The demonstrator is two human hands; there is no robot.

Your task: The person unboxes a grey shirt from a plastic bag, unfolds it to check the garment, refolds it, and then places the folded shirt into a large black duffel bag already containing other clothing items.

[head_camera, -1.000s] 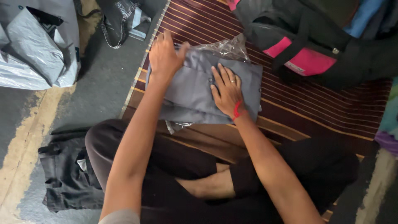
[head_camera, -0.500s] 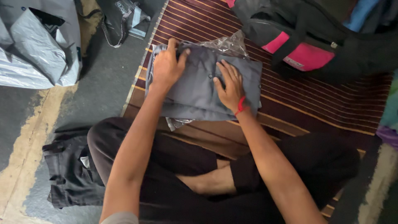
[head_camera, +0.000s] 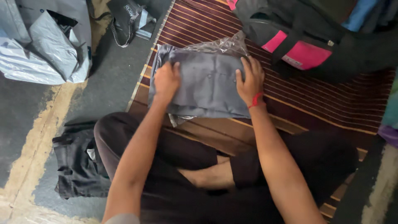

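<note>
**Both hands now at the edges of the folded grey garment**

Since a moment ago the right hand [head_camera: 250,79] has slid off the middle of the folded grey garment [head_camera: 207,83] to its right edge, and the left hand [head_camera: 166,81] has come down from the top corner to the left side. The garment looks narrower and squarer than before.

The left hand is curled, knuckles up, fingers bent onto the cloth near its left edge. The right hand is wrapped over the right edge, fingers spread along the top; a red thread circles that wrist.

The garment lies on a clear plastic bag [head_camera: 224,43], which shows above and below it, all on a maroon striped mat [head_camera: 331,108] on the floor. A black and pink bag [head_camera: 306,45] sits beyond, dark folded trousers [head_camera: 76,166] lie by the person's left knee, and grey plastic mailers [head_camera: 45,45] are well apart to the left.
</note>
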